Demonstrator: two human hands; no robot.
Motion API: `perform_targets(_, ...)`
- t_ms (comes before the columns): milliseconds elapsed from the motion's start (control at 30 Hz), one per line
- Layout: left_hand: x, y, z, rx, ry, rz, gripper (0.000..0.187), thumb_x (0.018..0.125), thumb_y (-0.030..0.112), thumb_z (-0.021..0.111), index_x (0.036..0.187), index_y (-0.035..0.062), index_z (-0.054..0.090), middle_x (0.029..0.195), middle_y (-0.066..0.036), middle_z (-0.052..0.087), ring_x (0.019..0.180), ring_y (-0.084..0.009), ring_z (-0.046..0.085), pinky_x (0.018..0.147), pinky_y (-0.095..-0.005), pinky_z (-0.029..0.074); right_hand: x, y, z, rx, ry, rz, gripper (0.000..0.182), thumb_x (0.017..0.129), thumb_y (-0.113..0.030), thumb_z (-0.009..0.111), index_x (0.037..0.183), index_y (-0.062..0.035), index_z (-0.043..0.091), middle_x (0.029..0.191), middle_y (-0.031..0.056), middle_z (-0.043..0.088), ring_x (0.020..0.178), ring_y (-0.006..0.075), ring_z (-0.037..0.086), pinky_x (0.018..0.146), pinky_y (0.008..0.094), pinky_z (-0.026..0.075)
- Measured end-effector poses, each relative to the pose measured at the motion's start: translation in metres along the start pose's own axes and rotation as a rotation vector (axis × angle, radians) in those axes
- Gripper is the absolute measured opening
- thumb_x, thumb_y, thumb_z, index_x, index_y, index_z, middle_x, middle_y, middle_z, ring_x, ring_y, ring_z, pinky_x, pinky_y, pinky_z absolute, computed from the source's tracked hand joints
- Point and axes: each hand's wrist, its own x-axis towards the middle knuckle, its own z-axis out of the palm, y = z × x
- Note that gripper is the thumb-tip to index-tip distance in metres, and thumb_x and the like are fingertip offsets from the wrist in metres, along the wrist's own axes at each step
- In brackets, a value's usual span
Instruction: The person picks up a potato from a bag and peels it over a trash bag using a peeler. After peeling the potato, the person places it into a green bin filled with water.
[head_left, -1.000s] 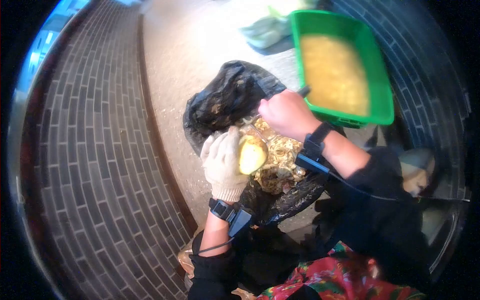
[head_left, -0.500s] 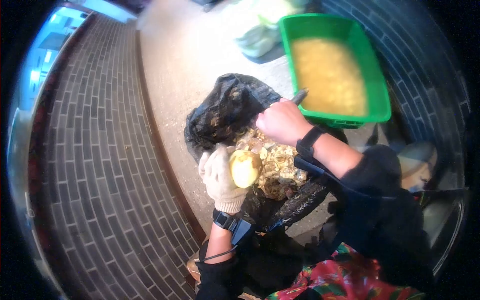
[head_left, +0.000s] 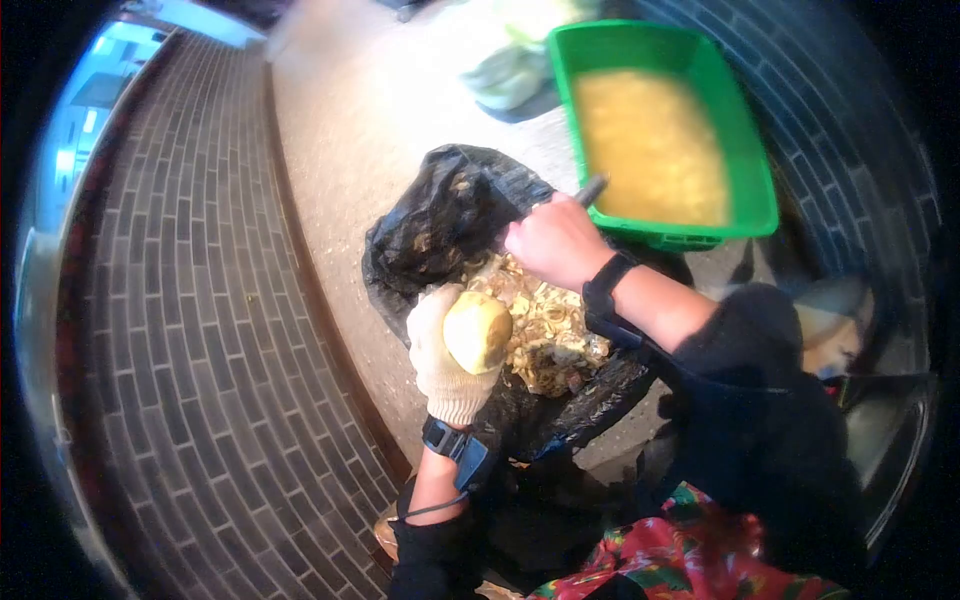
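Note:
My left hand (head_left: 432,345), in a cream knit glove, is closed around a pale yellow potato (head_left: 478,333), mostly peeled with a browner patch on one side. My bare right hand (head_left: 558,240) makes a fist around a dark-handled tool (head_left: 593,190). The handle's end sticks out toward the green tub; the working end is too hidden and blurred to identify. Right hand and potato are apart. Below both hands lies an open black plastic bag (head_left: 440,215) with a heap of peelings (head_left: 550,325) in it.
A green tub (head_left: 748,190) holding many yellowish pieces, blurred, stands beyond my right hand. Left of the tub sits a whitish-green plastic bag (head_left: 510,80). Brick walls (head_left: 200,280) rise on both sides of the concrete floor (head_left: 330,150). A shoe (head_left: 835,330) shows at the right.
The potato has turned in my left hand, its browner patch shifting from the top to the right side. My right hand has hardly moved. The whole view has shifted slightly.

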Motion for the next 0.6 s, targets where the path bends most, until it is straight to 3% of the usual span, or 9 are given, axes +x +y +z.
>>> perform_targets(100, 0.009, 0.002, 0.0, 0.03, 0.005, 0.056, 0.061, 0.064, 0.004, 0.081, 0.119, 0.0055, 0.056, 0.109, -0.014, 0.063, 0.1, -0.0285, 0.062, 0.09, -0.037, 0.049, -0.003, -0.005, 0.0, 0.133, 0.056, 0.074, 0.042, 0.091, -0.02, 0.044, 0.058, -0.0019, 0.062, 0.062, 0.0201, 0.06, 0.066, 0.0393, 0.059, 0.069, 0.0485, 0.045)
perform_targets(267, 0.006, -0.016, 0.009, 0.088, 0.02, -0.069, 0.064, 0.065, 0.004, 0.08, 0.123, 0.0047, 0.054, 0.113, -0.016, 0.061, 0.104, -0.033, 0.061, 0.091, -0.0369, 0.049, -0.001, -0.014, -0.009, 0.279, 0.135, 0.118, 0.043, 0.092, -0.022, 0.043, 0.057, -0.0026, 0.06, 0.065, 0.019, 0.061, 0.069, 0.039, 0.059, 0.072, 0.0479, 0.044)
perform_targets(500, 0.006, -0.019, 0.017, 0.152, 0.029, -0.051, 0.065, 0.065, 0.002, 0.077, 0.125, 0.0046, 0.054, 0.115, -0.016, 0.06, 0.106, -0.0328, 0.06, 0.092, -0.0377, 0.048, -0.009, -0.034, -0.005, 0.244, 0.273, -0.003, 0.037, 0.09, -0.018, 0.047, 0.059, -0.0034, 0.061, 0.063, 0.0149, 0.061, 0.066, 0.0347, 0.059, 0.069, 0.0446, 0.044)
perform_targets(533, 0.006, -0.018, 0.017, 0.16, 0.029, -0.052, 0.064, 0.065, 0.002, 0.077, 0.125, 0.0045, 0.054, 0.115, -0.016, 0.06, 0.106, -0.0327, 0.06, 0.093, -0.0378, 0.048, -0.006, -0.033, 0.002, 0.252, 0.432, -0.037, 0.041, 0.087, -0.018, 0.051, 0.048, -0.0062, 0.058, 0.053, 0.0143, 0.058, 0.057, 0.0329, 0.058, 0.066, 0.044, 0.043)
perform_targets(600, 0.007, -0.014, 0.019, 0.164, 0.031, -0.046, 0.064, 0.065, 0.003, 0.077, 0.125, 0.0045, 0.054, 0.115, -0.016, 0.06, 0.105, -0.0326, 0.06, 0.093, -0.038, 0.048, -0.004, -0.025, 0.003, 0.244, 0.373, -0.008, 0.04, 0.088, -0.018, 0.05, 0.051, -0.0051, 0.059, 0.057, 0.0149, 0.059, 0.06, 0.0327, 0.059, 0.067, 0.0437, 0.043)
